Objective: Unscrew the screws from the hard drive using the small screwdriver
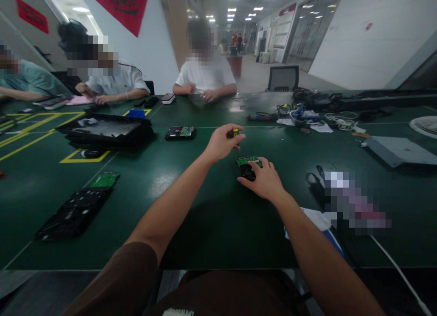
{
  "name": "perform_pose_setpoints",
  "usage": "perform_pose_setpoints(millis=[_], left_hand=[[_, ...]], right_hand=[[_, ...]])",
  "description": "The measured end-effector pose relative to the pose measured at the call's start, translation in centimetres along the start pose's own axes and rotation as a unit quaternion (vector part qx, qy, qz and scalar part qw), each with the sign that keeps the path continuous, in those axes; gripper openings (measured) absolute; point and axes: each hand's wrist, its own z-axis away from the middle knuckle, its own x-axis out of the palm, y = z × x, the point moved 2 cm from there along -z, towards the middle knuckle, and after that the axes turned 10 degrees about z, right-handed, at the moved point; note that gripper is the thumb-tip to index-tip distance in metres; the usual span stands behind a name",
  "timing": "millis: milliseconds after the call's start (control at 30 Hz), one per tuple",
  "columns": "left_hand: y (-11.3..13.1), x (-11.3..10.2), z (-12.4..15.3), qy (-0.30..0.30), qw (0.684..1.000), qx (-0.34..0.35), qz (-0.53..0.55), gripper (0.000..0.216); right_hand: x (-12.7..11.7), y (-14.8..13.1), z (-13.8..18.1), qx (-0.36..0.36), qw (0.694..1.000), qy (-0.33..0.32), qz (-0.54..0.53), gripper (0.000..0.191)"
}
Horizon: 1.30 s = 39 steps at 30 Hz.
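Note:
My left hand (222, 143) is raised over the green table, fingers pinched round the black and yellow handle of a small screwdriver (234, 134) whose thin shaft points down. Just below it lies a small black device with a green circuit board (248, 161) on top. My right hand (263, 180) rests on the near right side of that device, fingers curled over it and holding it against the table (191, 206).
A row of black parts with a green board (79, 206) lies near left. A black tray (105, 131) and another device with a board (180, 132) sit farther back. Cables and tools (303, 115) clutter the right. Three people sit across the table; a white cable (396, 266) runs near right.

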Motion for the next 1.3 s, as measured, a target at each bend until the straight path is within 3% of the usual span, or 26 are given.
perform_pose_setpoints(millis=[500,1033,1300], left_hand=[[-0.1,0.1,0.1,0.001,1.0,-0.001,-0.017,0.026],[0.9,0.1,0.5,0.003,0.981,0.073,-0.182,0.035],[1.2,0.2,0.6,-0.021,0.984,0.055,-0.166,0.038]], right_hand=[[0.1,0.0,0.1,-0.002,1.0,0.003,0.005,0.085],[0.1,-0.1,0.2,0.007,1.0,-0.008,0.012,0.085],[-0.1,-0.3,0.2,0.0,1.0,0.002,0.021,0.084]])
